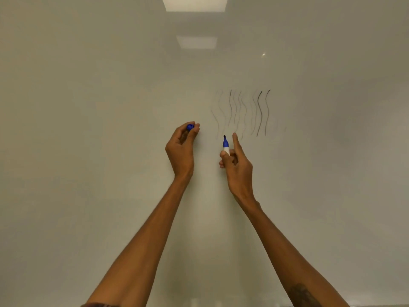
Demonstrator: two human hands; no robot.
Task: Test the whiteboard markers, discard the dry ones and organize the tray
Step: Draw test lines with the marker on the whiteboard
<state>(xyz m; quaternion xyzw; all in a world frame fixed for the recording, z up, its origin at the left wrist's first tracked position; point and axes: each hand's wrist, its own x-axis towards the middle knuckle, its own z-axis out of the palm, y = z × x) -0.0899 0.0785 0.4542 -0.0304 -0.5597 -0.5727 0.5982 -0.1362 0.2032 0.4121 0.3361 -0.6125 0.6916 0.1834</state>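
Right hand (pixel 236 167): fingers curled round an uncapped white-barrelled whiteboard marker with blue collar (pixel 226 145), long axis upright, dark tip pointing up, forefinger raised beside it. Left hand (pixel 181 149), apart to its left: fingertips pinching the blue plastic marker cap (pixel 190 126). Beyond both, the glossy white whiteboard (pixel 110 107), bearing wavy vertical test strokes (pixel 243 111) just above the right hand.

- marker (pixel 226 145): uncapped, blue collar, white barrel, dark tip; upright, tip twd 12 o'clock, gripped in right hand (pixel 236 165).
- cap (pixel 190 126): blue, pinched in left hand (pixel 181 147) fingertips, at 10 o'clock of marker, apart from it.
- whiteboard (pixel 99 107): pale, glossy, fills view.
- test strokes (pixel 259 111): row of wavy vertical lines at 1 o'clock of marker tip; most faint grey, a few twd 3 o'clock side darker.
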